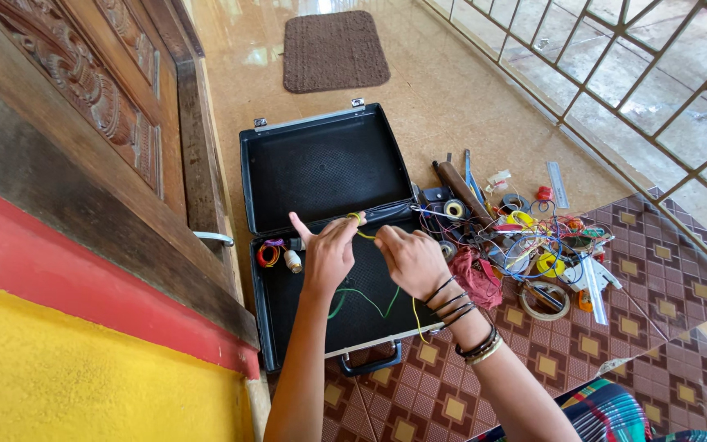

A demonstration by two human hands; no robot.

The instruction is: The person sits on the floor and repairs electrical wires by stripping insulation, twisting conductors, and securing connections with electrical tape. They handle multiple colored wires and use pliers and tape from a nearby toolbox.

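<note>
Pinching a yellow wire [363, 235] at frame centre, your left hand [329, 252] and right hand [411, 258] clamped it; it ran left-right above the open black case [321, 172].

We are on the porch of a home: a carved wooden door [100, 90] fills the upper left, a doormat [334, 51] lies on the tiled floor [452, 106] at top centre, and a metal railing [640, 90] closes the upper right.
</note>
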